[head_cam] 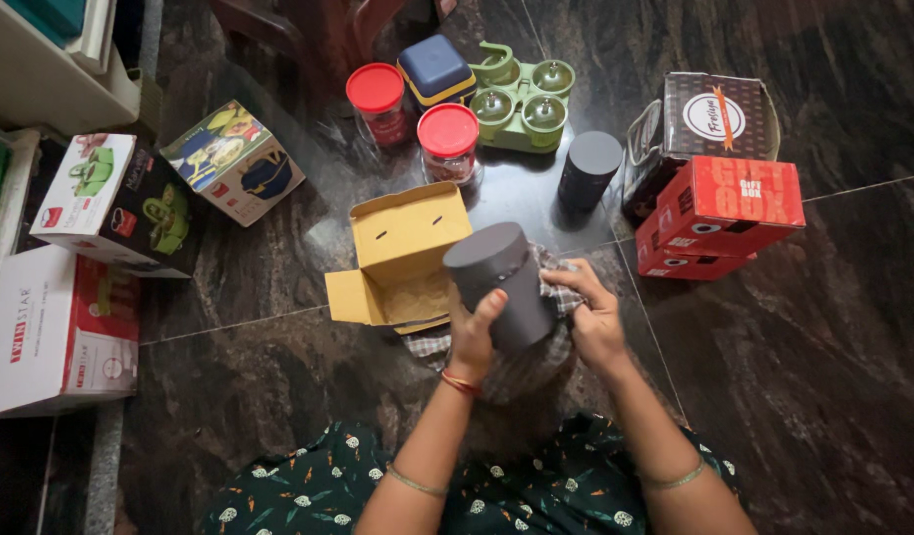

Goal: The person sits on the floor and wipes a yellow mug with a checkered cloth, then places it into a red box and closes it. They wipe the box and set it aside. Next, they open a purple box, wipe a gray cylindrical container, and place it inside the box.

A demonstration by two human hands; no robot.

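Hands are what we see first, both wrapped around things low in the middle. Our left hand (474,332) holds a grey round tin (503,282) from its near left side, with the fingers curled tight on it. The tin leans, its flat top pointing up and to the left. Our right hand (592,317) is closed on a checked cloth (511,369) and presses it against the right side of the tin. The cloth hangs down under the tin. Just left of the tin sits an open yellow box (402,253) on the dark floor (813,357), and the tin's top edge covers a bit of it. Farther away stands a second grey tin (589,168), apart from our hands. Far in the middle are two jars with red lids (447,134), a blue and yellow box (435,69) and a green tray (526,99) holding small pots. On the right lie a red box (724,213) and a dark box (709,124), touching. On the left lie more picture boxes (120,198).
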